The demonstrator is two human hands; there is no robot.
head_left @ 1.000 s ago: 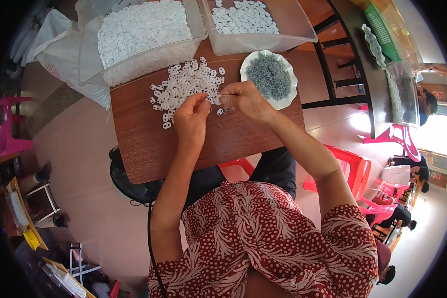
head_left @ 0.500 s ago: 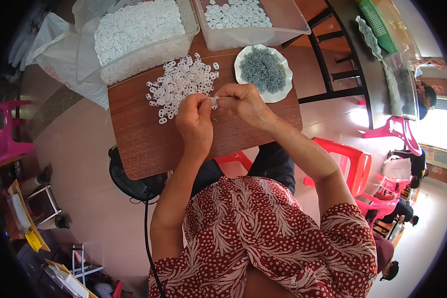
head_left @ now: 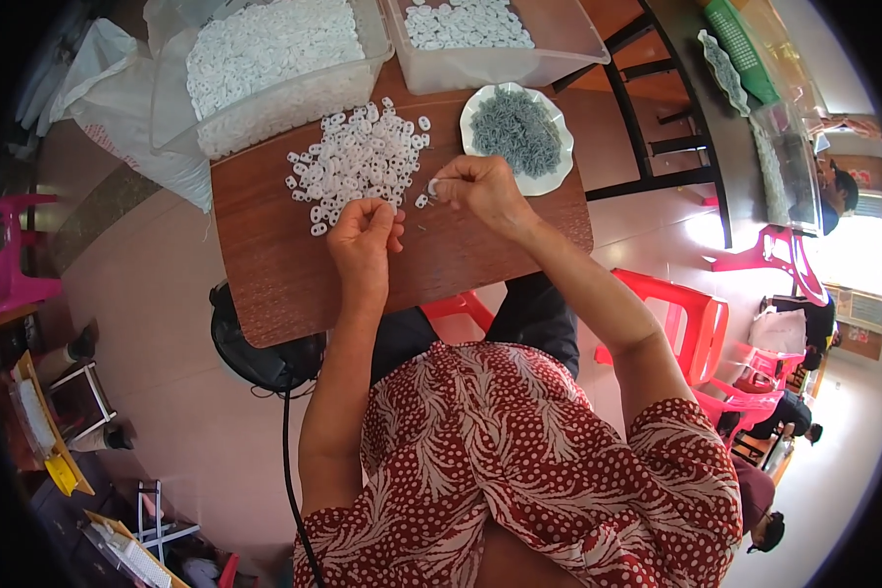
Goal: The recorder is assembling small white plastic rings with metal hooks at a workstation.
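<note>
Two bare hands working small white two-holed pieces (head_left: 358, 157) at a brown table (head_left: 274, 279).
Left to right: white sack (head_left: 118, 127) beside table; clear bin (head_left: 294, 110) heaped with white bits at far edge; loose pile of the two-holed pieces on tabletop, near side by left hand (head_left: 365, 235). Left hand narrow, thumb and fingertips drawn together, can't tell if anything is pinched. One loose piece (head_left: 421, 201) lies between the hands, apart from pile. Right hand (head_left: 485, 191) narrow, thumb and index pinching a small white part (head_left: 432, 186), just above the loose piece. Second bin (head_left: 500, 74) behind, white pieces inside. White scalloped plate (head_left: 544, 183) of grey screw-like parts (head_left: 519, 132) sits just beyond right hand. Red stool (head_left: 710, 328) farther right, off the table.
</note>
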